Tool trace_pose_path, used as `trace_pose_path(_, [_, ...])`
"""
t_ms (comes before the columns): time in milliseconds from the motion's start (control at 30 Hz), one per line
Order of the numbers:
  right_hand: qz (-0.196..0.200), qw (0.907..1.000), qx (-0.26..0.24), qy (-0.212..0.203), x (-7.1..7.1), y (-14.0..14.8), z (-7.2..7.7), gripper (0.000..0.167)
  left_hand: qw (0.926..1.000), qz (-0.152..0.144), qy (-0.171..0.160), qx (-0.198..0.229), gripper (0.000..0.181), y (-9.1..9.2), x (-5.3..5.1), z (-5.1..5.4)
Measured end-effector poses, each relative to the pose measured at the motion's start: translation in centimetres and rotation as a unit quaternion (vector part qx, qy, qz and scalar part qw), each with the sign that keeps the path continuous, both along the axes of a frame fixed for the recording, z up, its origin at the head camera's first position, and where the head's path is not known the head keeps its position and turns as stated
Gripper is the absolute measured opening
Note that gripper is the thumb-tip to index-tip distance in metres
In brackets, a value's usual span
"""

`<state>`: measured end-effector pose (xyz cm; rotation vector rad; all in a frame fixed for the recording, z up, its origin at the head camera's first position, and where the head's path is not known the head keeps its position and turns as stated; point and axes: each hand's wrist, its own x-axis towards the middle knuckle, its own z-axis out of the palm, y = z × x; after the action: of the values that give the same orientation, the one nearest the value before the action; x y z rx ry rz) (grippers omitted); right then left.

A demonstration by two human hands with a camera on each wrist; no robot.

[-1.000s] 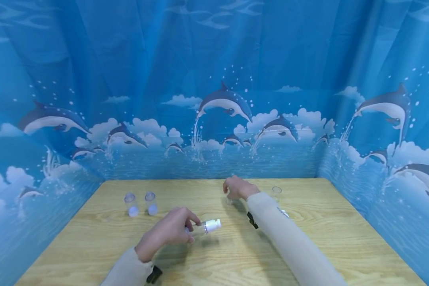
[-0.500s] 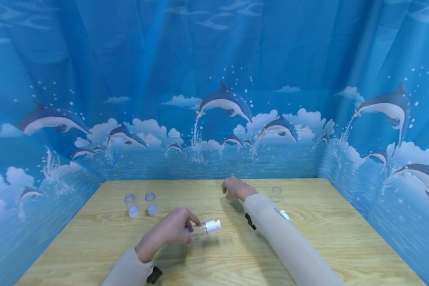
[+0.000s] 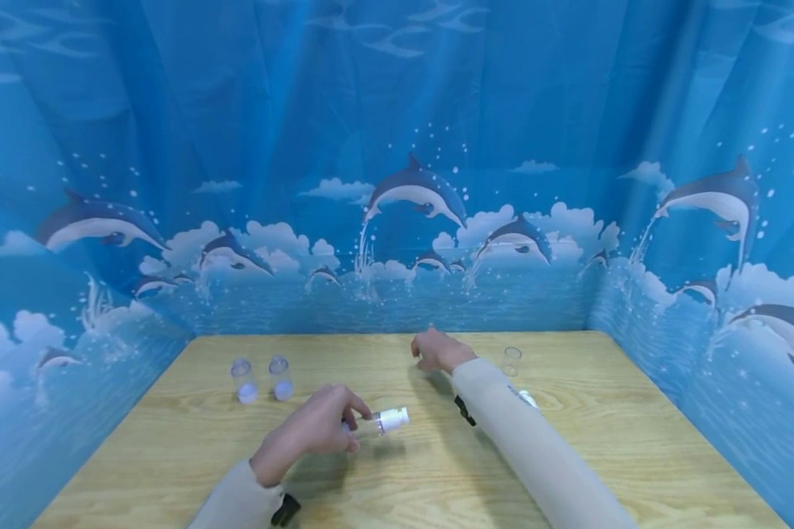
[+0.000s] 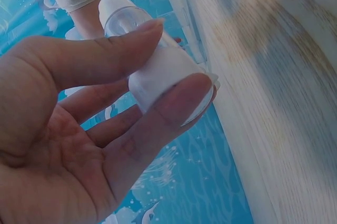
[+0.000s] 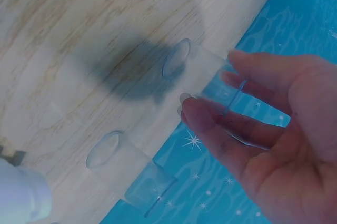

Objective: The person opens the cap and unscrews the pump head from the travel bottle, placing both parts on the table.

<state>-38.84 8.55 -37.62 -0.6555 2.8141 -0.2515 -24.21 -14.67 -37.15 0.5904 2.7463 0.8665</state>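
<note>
- Your left hand (image 3: pixel 317 421) grips a small bottle (image 4: pixel 166 68) between thumb and bent fingers, tipped nearly sideways above the tabletop (image 3: pixel 635 455), well in from its left edge.
- The bottle has a glossy clear shell, a white body inside, and a white top (image 3: pixel 393 419) aimed right.
- Your right hand (image 3: pixel 440 350), fingers half-curled, encircles a clear cylinder (image 5: pixel 202 71) near the far edge; how firmly, you cannot tell.
- A second cylinder (image 3: pixel 512 362), see-through, stands nearer the far right corner.
- Toward the far left corner, a clear vessel (image 3: pixel 243 380) and its twin (image 3: pixel 281 378) hold something whitish at the bottom.
</note>
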Motion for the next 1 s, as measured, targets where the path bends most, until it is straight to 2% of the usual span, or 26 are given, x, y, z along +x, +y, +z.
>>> trace_pose_path(300, [0.009, 0.9999, -0.005, 0.012, 0.3, 0.2, 0.5, 0.037, 1.0, 0.007, -0.006, -0.003, 0.043, 0.0, 0.1, 0.1])
trace_pose_path(533, [0.023, 0.9993, -0.018, 0.022, 1.6, 0.0, 1.2, 0.039, 1.0, 0.004, -0.008, -0.005, 0.043, 0.0, 0.0, 0.0])
trace_pose_path(667, [0.027, 0.9993, -0.006, 0.024, 2.3, 0.0, 1.7, 0.039, 1.0, 0.003, -0.005, -0.004, 0.043, 0.1, 0.0, 0.0])
trace_pose_path(1000, [0.03, 0.9991, -0.017, 0.023, 2.9, 1.1, 3.1, 0.041, 1.0, 0.001, 0.002, -0.001, 0.044, 0.1, 0.1, -0.1])
